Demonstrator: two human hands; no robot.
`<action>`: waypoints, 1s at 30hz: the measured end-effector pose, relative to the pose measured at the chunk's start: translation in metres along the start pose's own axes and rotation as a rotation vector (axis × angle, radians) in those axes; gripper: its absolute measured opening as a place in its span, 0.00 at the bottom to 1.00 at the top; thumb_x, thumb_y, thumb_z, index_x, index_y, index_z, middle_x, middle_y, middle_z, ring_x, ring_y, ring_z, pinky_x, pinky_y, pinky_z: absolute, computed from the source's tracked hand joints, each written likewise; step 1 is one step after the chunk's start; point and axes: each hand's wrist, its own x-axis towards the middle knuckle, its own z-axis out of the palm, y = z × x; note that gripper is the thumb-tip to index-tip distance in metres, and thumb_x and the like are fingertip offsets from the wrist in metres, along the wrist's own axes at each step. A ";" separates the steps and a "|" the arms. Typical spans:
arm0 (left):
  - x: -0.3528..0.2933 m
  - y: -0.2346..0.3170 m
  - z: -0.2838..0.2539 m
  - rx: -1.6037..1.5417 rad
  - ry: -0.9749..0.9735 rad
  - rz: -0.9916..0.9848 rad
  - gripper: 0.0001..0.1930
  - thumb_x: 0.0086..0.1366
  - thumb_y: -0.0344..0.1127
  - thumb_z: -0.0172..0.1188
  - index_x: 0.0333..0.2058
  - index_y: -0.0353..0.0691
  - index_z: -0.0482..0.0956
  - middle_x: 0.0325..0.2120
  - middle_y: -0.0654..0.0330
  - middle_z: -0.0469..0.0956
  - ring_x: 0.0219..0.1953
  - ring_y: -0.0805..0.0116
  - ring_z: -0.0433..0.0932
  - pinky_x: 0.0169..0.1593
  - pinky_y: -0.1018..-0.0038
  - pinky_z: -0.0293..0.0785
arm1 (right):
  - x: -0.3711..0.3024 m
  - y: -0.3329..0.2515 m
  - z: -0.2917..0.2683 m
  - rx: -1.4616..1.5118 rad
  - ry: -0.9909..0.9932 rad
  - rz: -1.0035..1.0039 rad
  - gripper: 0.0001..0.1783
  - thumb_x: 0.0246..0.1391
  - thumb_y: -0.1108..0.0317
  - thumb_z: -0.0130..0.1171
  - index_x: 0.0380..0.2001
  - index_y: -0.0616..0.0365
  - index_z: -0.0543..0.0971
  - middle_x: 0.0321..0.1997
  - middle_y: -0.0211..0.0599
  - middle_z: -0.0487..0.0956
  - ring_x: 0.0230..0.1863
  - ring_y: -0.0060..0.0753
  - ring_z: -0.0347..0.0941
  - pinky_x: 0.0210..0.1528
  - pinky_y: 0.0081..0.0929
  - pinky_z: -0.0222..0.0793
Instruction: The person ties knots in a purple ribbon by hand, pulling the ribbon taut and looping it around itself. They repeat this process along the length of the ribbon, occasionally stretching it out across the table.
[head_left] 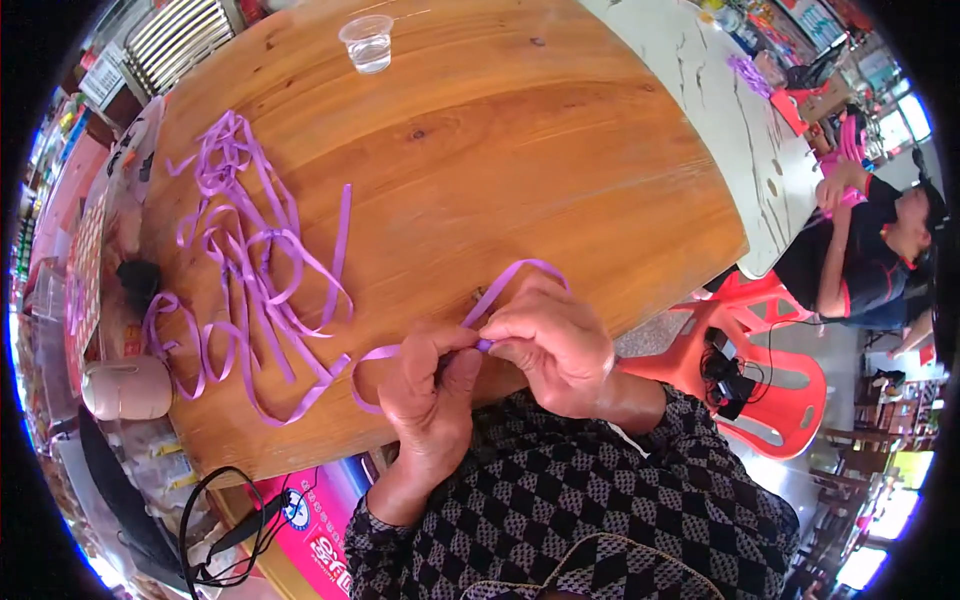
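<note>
Both my hands meet at the near edge of the wooden table, pinching one purple ribbon [518, 268] between their fingertips. My left hand [430, 390] is closed on it from the left, and a loop of the ribbon hangs beside that hand. My right hand [555, 345] is closed on it from the right, with a strand arching up behind the knuckles. A small bunched bit of ribbon shows between the fingertips; whether it is a knot I cannot tell. Left of my hands lies a loose pile of purple ribbons [285, 240].
The wooden table [500, 130] bears a clear plastic cup [368, 45] at its far side. A pale pink rounded case [127, 388] sits at the left edge, above black cables [225, 540]. At right are a white marble-patterned table [690, 70], red plastic chairs [790, 400] and another person [860, 245].
</note>
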 end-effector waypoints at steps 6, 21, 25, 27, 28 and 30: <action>-0.003 0.001 0.002 -0.046 -0.042 -0.267 0.05 0.54 0.20 0.54 0.31 0.32 0.74 0.26 0.64 0.72 0.28 0.77 0.69 0.34 0.84 0.65 | -0.002 -0.001 -0.008 -0.172 -0.059 -0.067 0.12 0.37 0.74 0.62 0.30 0.58 0.74 0.28 0.34 0.74 0.30 0.38 0.69 0.31 0.33 0.65; -0.007 -0.003 -0.019 0.211 0.127 -0.190 0.21 0.55 0.36 0.56 0.45 0.30 0.69 0.42 0.54 0.71 0.44 0.64 0.68 0.42 0.72 0.62 | 0.112 0.175 -0.440 -1.237 0.324 0.502 0.11 0.42 0.65 0.60 0.29 0.59 0.79 0.22 0.32 0.78 0.23 0.28 0.73 0.25 0.27 0.69; -0.009 -0.005 -0.017 0.209 0.184 -0.242 0.18 0.56 0.33 0.54 0.45 0.31 0.69 0.44 0.53 0.70 0.43 0.65 0.68 0.43 0.73 0.62 | 0.085 0.188 -0.471 -1.672 0.443 0.633 0.15 0.43 0.58 0.55 0.26 0.59 0.79 0.25 0.41 0.78 0.28 0.41 0.75 0.28 0.35 0.69; -0.013 -0.019 -0.024 0.217 0.197 -0.205 0.19 0.56 0.32 0.55 0.45 0.31 0.69 0.43 0.54 0.71 0.42 0.65 0.69 0.43 0.73 0.63 | 0.046 0.210 -0.462 -1.448 0.452 0.588 0.12 0.39 0.62 0.57 0.25 0.59 0.79 0.25 0.40 0.78 0.28 0.37 0.75 0.27 0.31 0.69; -0.015 -0.021 -0.030 0.247 0.229 -0.168 0.19 0.55 0.31 0.56 0.45 0.31 0.69 0.42 0.55 0.71 0.41 0.65 0.69 0.42 0.74 0.63 | 0.023 0.220 -0.441 -1.326 0.280 0.438 0.10 0.38 0.65 0.59 0.24 0.60 0.79 0.24 0.36 0.78 0.26 0.32 0.74 0.26 0.28 0.69; -0.011 -0.017 -0.031 0.365 0.251 -0.116 0.17 0.54 0.29 0.57 0.44 0.30 0.70 0.40 0.55 0.73 0.40 0.66 0.70 0.40 0.75 0.64 | 0.009 0.214 -0.358 -0.923 0.375 0.707 0.07 0.37 0.71 0.60 0.24 0.61 0.79 0.23 0.30 0.76 0.27 0.21 0.71 0.27 0.19 0.67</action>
